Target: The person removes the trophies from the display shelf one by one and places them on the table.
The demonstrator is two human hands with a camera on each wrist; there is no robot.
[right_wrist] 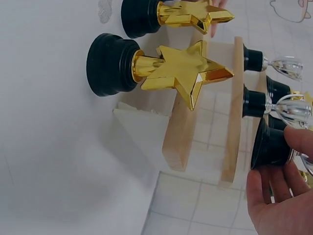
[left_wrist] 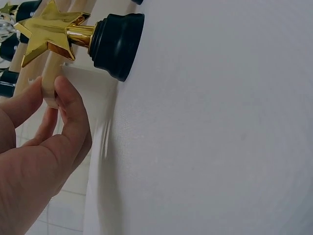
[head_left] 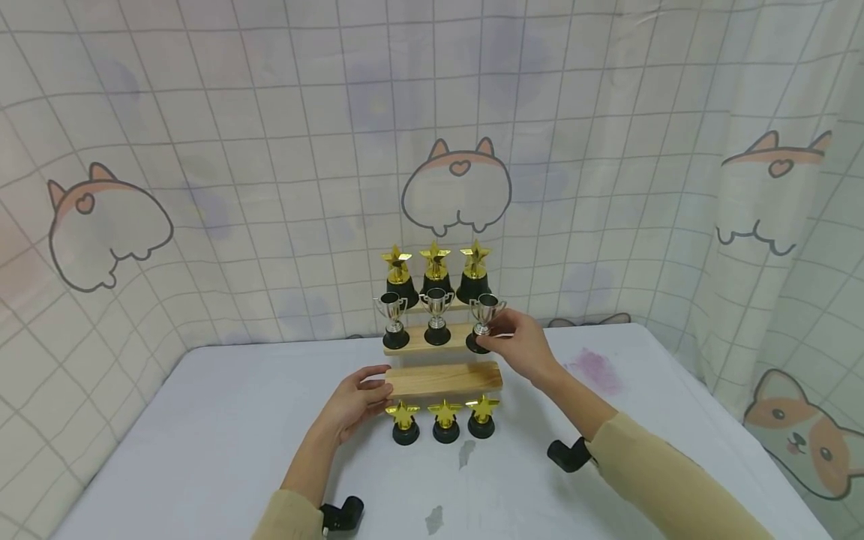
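My right hand (head_left: 523,345) pinches a small silver trophy cup (head_left: 483,309) with a black base at the right end of the middle shelf board (head_left: 455,337). In the right wrist view the thumb and fingers grip around its black base (right_wrist: 269,144), which tilts close over the board. Two matching silver cups (head_left: 436,300) stand on the same board to the left. My left hand (head_left: 354,401) pinches the left end of the lowest wooden board (head_left: 443,380), with thumb and fingers on either side of it in the left wrist view.
Gold star trophies (head_left: 475,262) with black bases line the top step at the back. More gold star trophies (head_left: 445,416) stand on the white-covered table (head_left: 236,435) before the lowest board. A white side support (right_wrist: 142,120) shows under the boards. Behind hangs a gridded curtain (head_left: 290,187).
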